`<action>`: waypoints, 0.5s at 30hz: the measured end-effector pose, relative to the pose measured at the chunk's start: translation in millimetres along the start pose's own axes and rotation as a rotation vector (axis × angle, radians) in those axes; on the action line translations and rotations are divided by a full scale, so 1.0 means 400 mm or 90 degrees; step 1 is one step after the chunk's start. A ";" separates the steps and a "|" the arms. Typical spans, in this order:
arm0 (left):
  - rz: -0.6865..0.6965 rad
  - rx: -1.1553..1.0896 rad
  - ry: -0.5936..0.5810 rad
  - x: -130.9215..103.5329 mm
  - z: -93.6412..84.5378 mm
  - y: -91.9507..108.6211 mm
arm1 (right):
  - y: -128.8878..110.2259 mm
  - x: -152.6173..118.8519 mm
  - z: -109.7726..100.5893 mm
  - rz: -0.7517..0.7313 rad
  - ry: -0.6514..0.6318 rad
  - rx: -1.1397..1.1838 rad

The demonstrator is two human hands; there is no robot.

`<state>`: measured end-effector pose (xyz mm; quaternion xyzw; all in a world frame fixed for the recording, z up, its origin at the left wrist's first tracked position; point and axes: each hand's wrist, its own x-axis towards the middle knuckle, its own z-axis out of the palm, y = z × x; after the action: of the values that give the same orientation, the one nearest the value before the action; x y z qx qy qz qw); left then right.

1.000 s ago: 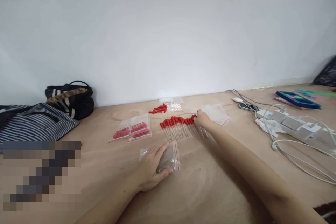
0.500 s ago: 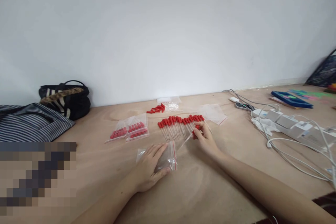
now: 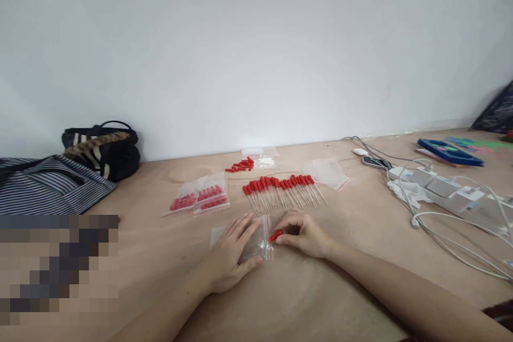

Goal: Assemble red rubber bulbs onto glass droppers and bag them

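My left hand (image 3: 234, 251) lies flat, fingers spread, on a clear zip-lock bag (image 3: 260, 240) with a red seal line. Between thumb and fingers, my right hand (image 3: 302, 232) pinches a dropper by its red bulb (image 3: 276, 235), right at the bag's sealed-edge side. The dropper's thin tube points left and is hard to make out against the bag. Behind the hands, several droppers with red bulbs (image 3: 276, 184) lie side by side in a row, tubes toward me. Bags holding red bulbs (image 3: 208, 195) rest to the left.
Loose red bulbs (image 3: 240, 164) and a bag of clear tubes (image 3: 266, 161) lie near the wall. Flat plastic bags (image 3: 326, 172) sit right of the row. A power strip (image 3: 460, 197) with white cables spreads on the right; a striped bag (image 3: 52, 184) is on the left.
My right hand has moved left and toward me with the dropper, from the row to the bag's edge. The left hand stays on the bag.
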<state>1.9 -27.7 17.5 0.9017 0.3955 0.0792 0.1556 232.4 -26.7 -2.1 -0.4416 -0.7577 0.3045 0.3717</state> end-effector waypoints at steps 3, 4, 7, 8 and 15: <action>0.004 -0.007 0.015 0.001 -0.001 0.002 | -0.012 0.010 0.002 -0.042 -0.044 -0.073; 0.005 -0.008 0.019 0.001 -0.001 0.001 | -0.018 0.014 0.004 -0.046 -0.058 -0.090; 0.006 -0.005 0.022 0.003 0.005 -0.004 | -0.033 0.025 0.010 -0.048 -0.094 -0.122; 0.008 -0.004 0.021 0.003 0.006 -0.005 | -0.038 0.027 0.014 -0.050 -0.102 -0.128; 0.052 0.021 0.053 0.002 0.012 -0.004 | -0.031 0.029 0.045 -0.029 -0.107 -0.145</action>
<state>2.7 -27.1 12.6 0.9154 0.3659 0.1165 0.1205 207.9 -24.1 1.4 -0.4367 -0.8256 0.2438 0.2612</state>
